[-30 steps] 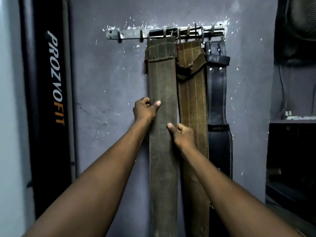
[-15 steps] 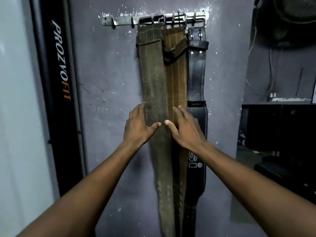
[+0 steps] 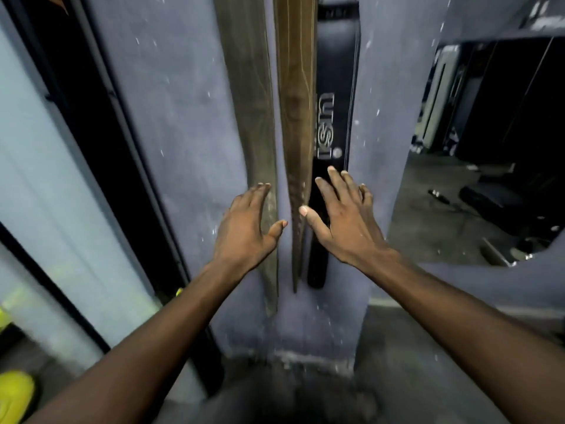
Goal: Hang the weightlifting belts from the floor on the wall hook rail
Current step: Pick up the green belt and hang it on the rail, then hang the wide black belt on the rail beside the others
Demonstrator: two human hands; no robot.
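Three belts hang side by side down the grey wall: an olive belt [image 3: 249, 87] on the left, a tan stitched belt [image 3: 295, 87] in the middle, and a black belt [image 3: 334, 87] with pale lettering on the right. Their lower ends stop just above the floor. My left hand [image 3: 244, 228] lies flat and open over the olive belt's lower part. My right hand [image 3: 344, 215] rests open on the black belt, its thumb at the tan belt's edge. The hook rail is out of frame above.
A black vertical banner [image 3: 101, 133] stands against the wall to the left. Yellow objects [image 3: 13, 396] lie at the bottom left. To the right an opening shows a dark room with gear on its floor [image 3: 489, 203]. Concrete floor [image 3: 305, 387] runs below the belts.
The view has tipped down from the rail to the belts' lower ends. Both hands slid down the belts and went from gripping their edges to lying flat and open.
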